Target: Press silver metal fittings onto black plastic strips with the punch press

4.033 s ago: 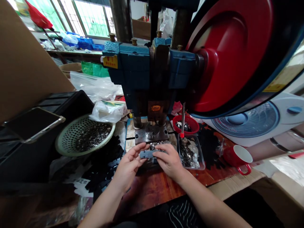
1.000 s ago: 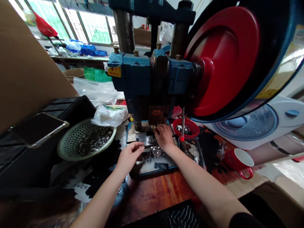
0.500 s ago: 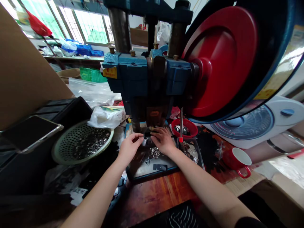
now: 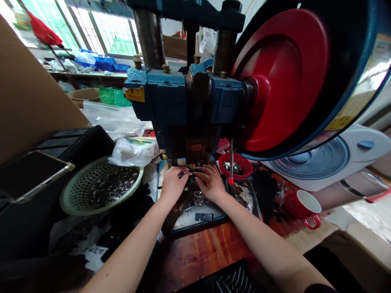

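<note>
Under the ram of a blue bench press (image 4: 197, 101), both my hands meet at the die. My left hand (image 4: 173, 184) is closed, thumb and fingers pinching the left end of a small thin dark piece (image 4: 191, 171). On its right end press the fingertips of my right hand (image 4: 211, 183), bent over it. Fingers hide much of the piece, so its exact kind is unclear. Small shiny metal bits (image 4: 200, 198) lie on the press bed below my hands. Nearer the front edge rests a flat dark rectangular plate with holes (image 4: 204, 217).
To the left stand a pale green colander of small parts (image 4: 102, 185) and a phone (image 4: 33, 175). On the right are a red bowl (image 4: 248, 167), a clear tray of scraps (image 4: 244, 195) and a red mug (image 4: 302, 205). A large red flywheel (image 4: 281, 81) looms at upper right.
My left hand has moved forward and closer to my right hand, its fingers now at the die. My right hand stays nearly in place. The whole view has shifted slightly.
</note>
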Demonstrator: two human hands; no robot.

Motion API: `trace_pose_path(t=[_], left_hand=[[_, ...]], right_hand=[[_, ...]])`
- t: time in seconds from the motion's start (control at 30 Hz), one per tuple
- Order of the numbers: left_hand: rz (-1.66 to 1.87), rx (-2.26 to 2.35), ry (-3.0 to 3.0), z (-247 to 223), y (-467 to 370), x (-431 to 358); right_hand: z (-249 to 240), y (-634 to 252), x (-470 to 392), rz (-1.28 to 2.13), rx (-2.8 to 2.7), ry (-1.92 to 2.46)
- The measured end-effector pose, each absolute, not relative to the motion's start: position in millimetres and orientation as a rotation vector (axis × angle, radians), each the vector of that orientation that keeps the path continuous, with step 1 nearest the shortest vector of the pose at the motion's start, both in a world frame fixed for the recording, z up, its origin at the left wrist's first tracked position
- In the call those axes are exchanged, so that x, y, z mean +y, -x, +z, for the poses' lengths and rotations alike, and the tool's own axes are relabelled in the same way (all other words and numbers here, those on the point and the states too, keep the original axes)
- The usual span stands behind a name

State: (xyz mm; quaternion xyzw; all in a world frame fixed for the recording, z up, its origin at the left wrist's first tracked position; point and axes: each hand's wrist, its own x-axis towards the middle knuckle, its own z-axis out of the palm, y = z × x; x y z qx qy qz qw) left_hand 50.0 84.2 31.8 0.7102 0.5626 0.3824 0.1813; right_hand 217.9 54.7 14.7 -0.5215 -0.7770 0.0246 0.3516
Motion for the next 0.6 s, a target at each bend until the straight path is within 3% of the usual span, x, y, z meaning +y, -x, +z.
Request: trace_pose_path(t=[0.3,0.6], left_hand=[[1.067,1.575,-2.025,23.0,-50.0,90.9],[1.174,1.608,-2.005,22.3,-54.2,87.7]], right_hand=[[24.4,-213.2,51.0,-0.135,-2.121,1.411],[20.0,-217.2,48.7,-0.064,-2.080,1.411]])
